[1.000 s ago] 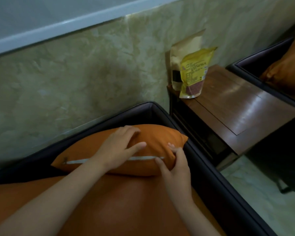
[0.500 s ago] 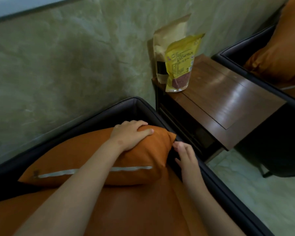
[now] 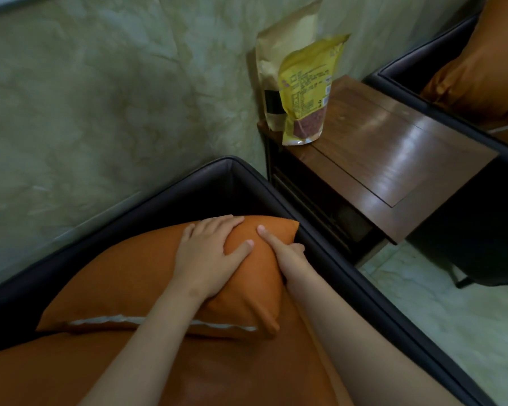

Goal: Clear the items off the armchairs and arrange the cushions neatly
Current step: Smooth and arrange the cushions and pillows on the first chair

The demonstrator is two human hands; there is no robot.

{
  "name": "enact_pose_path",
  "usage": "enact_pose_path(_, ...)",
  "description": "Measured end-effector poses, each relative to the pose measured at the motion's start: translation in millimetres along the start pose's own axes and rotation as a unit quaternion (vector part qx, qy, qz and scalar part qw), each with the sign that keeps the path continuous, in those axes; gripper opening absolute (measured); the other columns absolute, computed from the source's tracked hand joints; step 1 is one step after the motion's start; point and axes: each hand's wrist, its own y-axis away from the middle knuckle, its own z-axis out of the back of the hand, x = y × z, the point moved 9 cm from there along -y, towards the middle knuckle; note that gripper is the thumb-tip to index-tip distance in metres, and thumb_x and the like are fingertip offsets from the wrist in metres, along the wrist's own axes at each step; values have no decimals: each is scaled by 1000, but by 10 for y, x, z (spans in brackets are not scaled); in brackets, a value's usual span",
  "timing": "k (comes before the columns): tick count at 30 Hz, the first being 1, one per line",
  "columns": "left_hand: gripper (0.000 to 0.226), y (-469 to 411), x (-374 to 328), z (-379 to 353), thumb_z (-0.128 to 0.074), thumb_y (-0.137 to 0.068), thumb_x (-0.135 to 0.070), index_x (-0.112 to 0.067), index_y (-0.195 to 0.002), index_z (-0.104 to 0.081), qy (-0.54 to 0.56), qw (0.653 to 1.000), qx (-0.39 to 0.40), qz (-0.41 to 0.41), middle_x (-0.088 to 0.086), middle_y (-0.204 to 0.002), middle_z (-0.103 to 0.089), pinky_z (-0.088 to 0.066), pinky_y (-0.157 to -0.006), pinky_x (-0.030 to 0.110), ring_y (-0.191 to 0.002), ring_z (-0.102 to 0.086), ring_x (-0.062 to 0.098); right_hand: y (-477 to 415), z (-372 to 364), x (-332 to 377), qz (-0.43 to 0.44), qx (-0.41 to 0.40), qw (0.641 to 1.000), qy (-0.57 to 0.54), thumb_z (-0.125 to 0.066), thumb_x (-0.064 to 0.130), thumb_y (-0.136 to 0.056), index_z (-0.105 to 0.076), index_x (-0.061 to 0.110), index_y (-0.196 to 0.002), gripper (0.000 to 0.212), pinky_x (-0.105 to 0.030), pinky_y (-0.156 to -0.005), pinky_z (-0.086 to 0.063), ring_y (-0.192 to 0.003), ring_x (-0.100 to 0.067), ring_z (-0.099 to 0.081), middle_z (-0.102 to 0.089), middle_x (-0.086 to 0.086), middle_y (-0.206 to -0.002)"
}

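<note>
- Cushion (image 3: 147, 276) lies in the back corner of the armchair (image 3: 335, 259).
- Left hand (image 3: 208, 256) presses flat on top, fingers (image 3: 217, 222) spread, grasping nothing.
- Right hand (image 3: 288, 253) at the cushion corner by the armchair's arm: thumb in front, other fingers hidden behind, probably pinching it.
- Step: squaring the cushion.
- Next: tug corner straight, then let go.

Cushion (image 3: 135, 273) in back corner of armchair (image 3: 364, 288), side table (image 3: 393, 148) right of it, pouches (image 3: 305, 92) at its rear against wall (image 3: 100, 98)
</note>
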Motion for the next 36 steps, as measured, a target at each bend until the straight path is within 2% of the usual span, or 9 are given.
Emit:
enact_pose_path(3, 71, 74, 13, 145, -20, -74, -71, -42, -132, -47, 18, 999, -35, -2, -17, -141, -45, -24, -112, 34, -132, -36, 7, 56, -41, 72, 63, 4, 997, -39, -82, 41, -69, -22, 21, -136, 92, -47, -90, -50, -102, -26, -56, -51, -3, -108)
enact_pose_path(8, 58, 414, 73, 561, -34, -82, -63, -37, -130, -52, 96, 987, -131, -4, -15, -139, -48, -29, -111, 39, -130, -39, 6, 352, -180, 374, 210, -5, 977, -23, -86, 35, -63, -34, 29, -122, 79, -50, -92, -50, -103, -23, -59, -56, -2, -115)
enact_pose_path(12, 65, 699, 9, 752, -38, -85, -61, -34, -144, -35, 162, 969, -184, -3, -12, -151, -34, -27, -114, 43, -138, -30, 5, 789, -164, 664, 324, -18, 944, 53, -82, 49, -54, -37, 35, -114, 76, -49, -94, -49, -104, -22, -59, -57, 7, -108)
enact_pose_path(18, 72, 1023, -499, 877, -35, -81, -69, -40, -145, -20, 210, 943, -252, 52, -10, -158, -18, -13, -118, 50, -145, -13, 9, 1693, 216, 1126, 471, -23, 874, 119, -84, 34, -65, -39, 36, -113, 66, -45, -90, -50, -100, -13, -60, -56, 17, -103)
enact_pose_path(21, 80, 1080, -793, 858, -36, -76, -74, -42, -145, -12, 309, 913, -255, 81, -10, -159, -11, -9, -120, 43, -146, -5, 6, 2161, 507, 1128, 526, -7, 837, 151, -87, 26, -63, -37, 48, -113, 74, -36, -87, -51, -101, -6, -58, -54, 19, -109)
enact_pose_path(24, 85, 1111, -1082, 455, -35, -75, -81, -40, -147, -13, 469, 853, -183, 137, -14, -159, -5, -5, -119, 34, -146, -2, 5, 2293, 861, 818, 530, 3, 814, 238, -88, 18, -59, -26, 64, -113, 94, -31, -92, -45, -113, -2, -47, -37, 35, -119)
enact_pose_path(27, 91, 1293, -1325, -167, -42, -71, -76, -39, -148, -11, 452, 858, -119, 211, -14, -159, 3, -4, -118, 37, -146, 4, 10, 1993, 1243, 309, 484, 0, 818, 311, -87, 11, -59, -20, 64, -123, 107, -35, -99, -42, -117, 1, -37, -22, 40, -122)
enact_pose_path(31, 103, 1501, -1339, -565, -57, -63, -70, -38, -149, -9, 428, 860, -128, 245, -17, -158, 9, -3, -119, 41, -145, 10, 9, 1745, 1427, -283, 441, 43, 820, 362, -73, 43, -61, -20, 62, -128, 87, -43, -101, -43, -120, -7, -37, -23, 26, -127)
enact_pose_path(36, 105, 1521, -1299, -600, -73, -68, -56, -43, -148, -7, 456, 839, -131, 268, -17, -157, 11, -11, -119, 45, -146, 3, 12, 1697, 1462, -360, 358, 114, 861, 343, -71, 78, -48, -18, 49, -140, 110, -32, -102, -38, -129, -5, -28, -15, 30, -135)
